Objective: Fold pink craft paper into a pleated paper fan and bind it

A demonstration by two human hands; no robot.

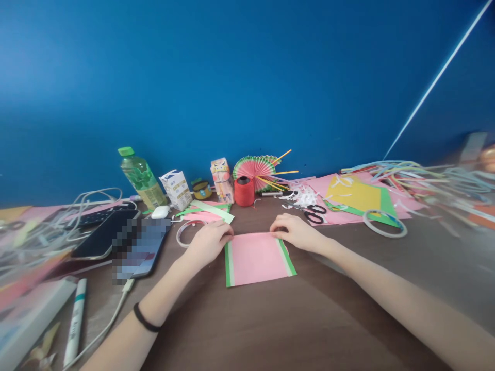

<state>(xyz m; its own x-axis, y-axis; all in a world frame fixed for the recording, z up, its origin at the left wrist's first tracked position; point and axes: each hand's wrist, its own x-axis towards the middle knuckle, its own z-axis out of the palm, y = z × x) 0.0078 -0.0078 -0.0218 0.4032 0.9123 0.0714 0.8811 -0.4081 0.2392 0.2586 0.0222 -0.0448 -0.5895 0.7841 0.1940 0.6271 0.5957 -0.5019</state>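
A pink paper sheet [257, 260] with white and green strips along its left and right edges lies flat on the brown table [294, 319]. My left hand [209, 241] rests on the sheet's far left corner, fingers curled and pinching the edge. My right hand [296, 231] presses the far right corner, fingers bent down on the paper. A black band sits on my left wrist.
Black scissors [315, 213], a tape ring [384, 223] and coloured paper sheets [358, 198] lie at the right. A red thread spool [244, 191], a paper fan [255, 170], cartons, a green bottle [139, 178], phones [141, 247], cables and a marker [76, 322] crowd the left.
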